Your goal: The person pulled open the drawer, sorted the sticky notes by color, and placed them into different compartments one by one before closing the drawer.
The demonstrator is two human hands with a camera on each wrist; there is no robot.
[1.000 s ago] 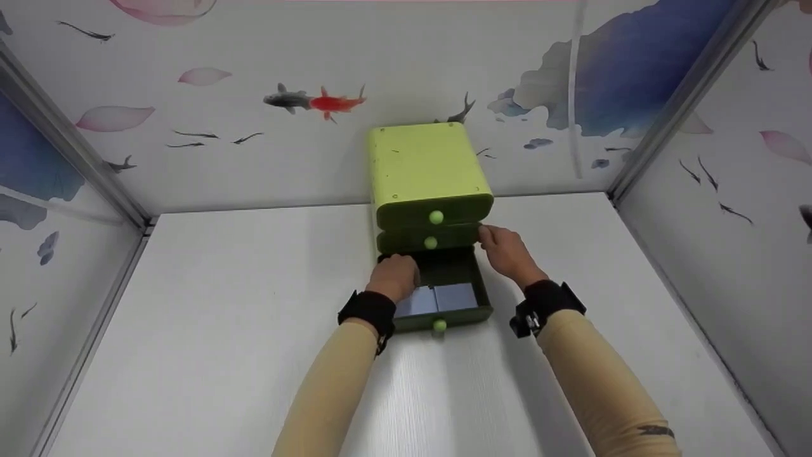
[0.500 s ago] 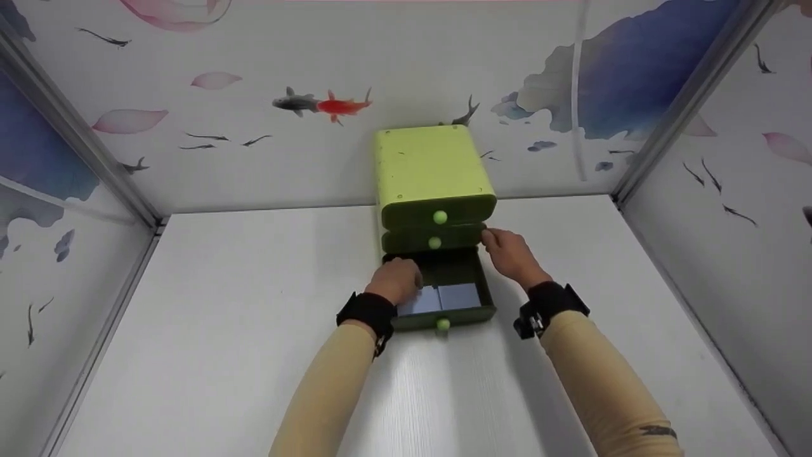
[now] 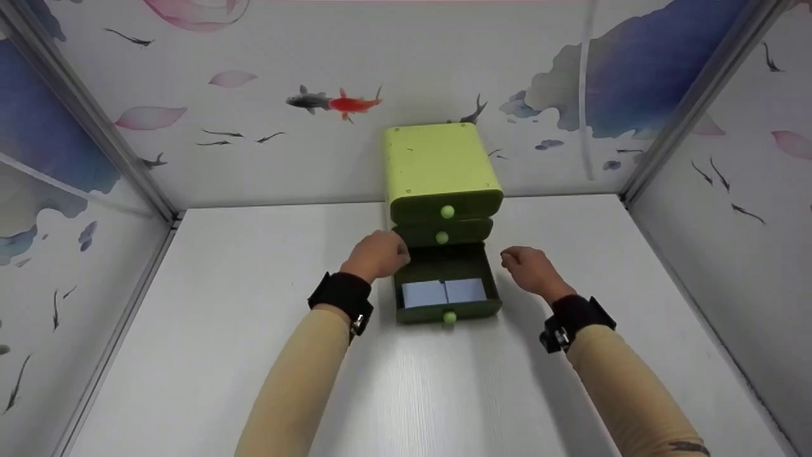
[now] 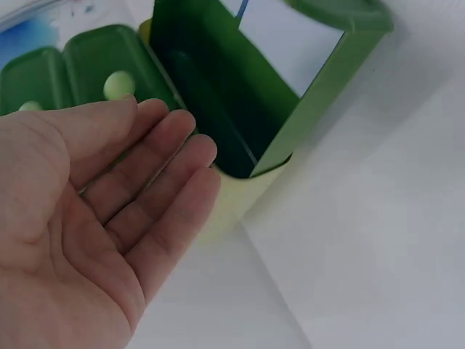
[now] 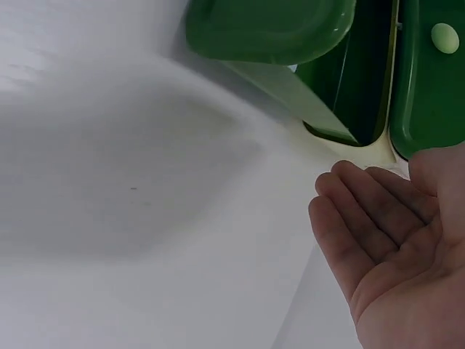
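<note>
A yellow-green cabinet (image 3: 441,155) with dark green drawer fronts and round light-green knobs stands against the back wall. Its bottom drawer (image 3: 449,311) is pulled out, and two pale flat rectangular pieces (image 3: 425,294) lie side by side near its front. Beside the drawer's left rear corner hovers my left hand (image 3: 377,255), which overlaps the drawer edge in the head view. Its wrist view shows loosely bent fingers (image 4: 163,218) and a bare palm. To the cabinet's right, apart from it, my right hand (image 3: 531,271) has relaxed fingers (image 5: 341,233) and holds nothing.
The white tabletop (image 3: 254,355) extends around the cabinet. Printed wall panels (image 3: 241,165) enclose the back and both sides, joined by metal corner posts (image 3: 704,95). The middle drawer front (image 3: 466,233) sits above the pulled-out drawer.
My left hand has lifted out of the bottom drawer, up and to the left. My right hand has let go of the middle drawer's right edge and moved right. Both pale pieces now show fully.
</note>
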